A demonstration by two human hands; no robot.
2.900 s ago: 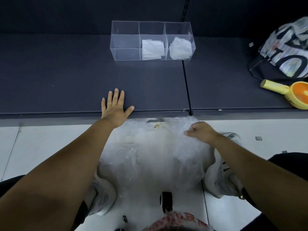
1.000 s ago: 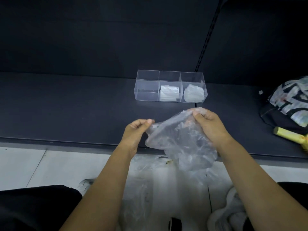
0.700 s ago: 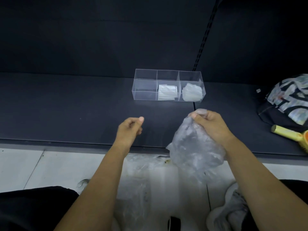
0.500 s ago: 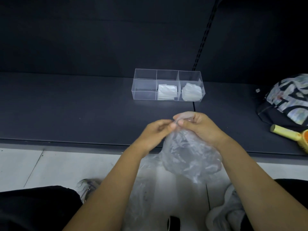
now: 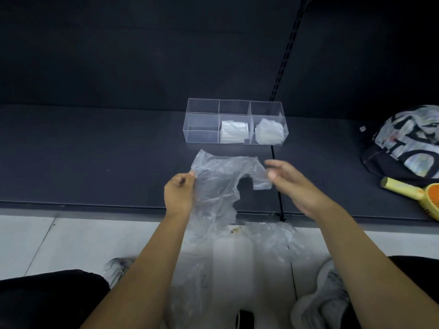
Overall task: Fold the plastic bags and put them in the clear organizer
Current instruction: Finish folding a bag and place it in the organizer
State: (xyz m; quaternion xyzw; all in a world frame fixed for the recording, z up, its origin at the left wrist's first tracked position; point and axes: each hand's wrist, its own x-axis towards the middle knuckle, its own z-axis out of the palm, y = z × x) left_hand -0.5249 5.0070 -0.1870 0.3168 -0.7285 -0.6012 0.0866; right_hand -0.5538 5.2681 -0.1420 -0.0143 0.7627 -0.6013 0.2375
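Unbunching now, the bag is stretching sideways — left hand pinching its edge, right hand spread beside it, organizer waiting beyond.

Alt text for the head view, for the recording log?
A person's left hand pinches a crumpled clear plastic bag above a dark shelf; the right hand is at the bag's other side, its grip blurred. Behind stands a clear organizer, with folded bags in its middle and right compartments.

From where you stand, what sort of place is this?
Probably a shop or stockroom: a low dark display shelf, a slotted upright strip in its back panel, and a pale tiled floor in front.
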